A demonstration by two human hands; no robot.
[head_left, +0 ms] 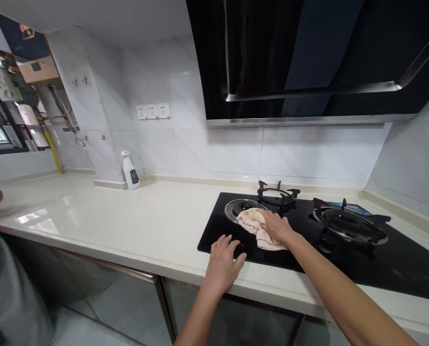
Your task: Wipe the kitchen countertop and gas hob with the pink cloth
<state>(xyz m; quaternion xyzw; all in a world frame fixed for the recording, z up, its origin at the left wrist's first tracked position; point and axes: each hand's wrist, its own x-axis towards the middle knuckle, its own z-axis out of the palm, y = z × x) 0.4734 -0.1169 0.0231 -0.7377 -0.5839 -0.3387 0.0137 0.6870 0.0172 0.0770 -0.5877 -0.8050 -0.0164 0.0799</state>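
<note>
A crumpled pale cloth (255, 221) lies on the black glass gas stove (214, 226), against the front of the left burner (241, 207). My right hand (276, 227) grips the cloth, pressing it onto the glass; part of the fingers is hidden in its folds. My left hand (224, 262) rests at the stove's front left edge with its fingers spread, holding nothing. Behind the left burner, its pan support (277, 196) sits off the ring at the back of the stove. The right burner (351, 223) has its support in place.
A white spray bottle (130, 170) stands on the counter (157, 216) by the wall pillar. Above the stove hangs a dark range hood (308, 57). Another person in red and grey (8, 283) stands at the far left. Lower cabinet doors (120, 300) are below the counter.
</note>
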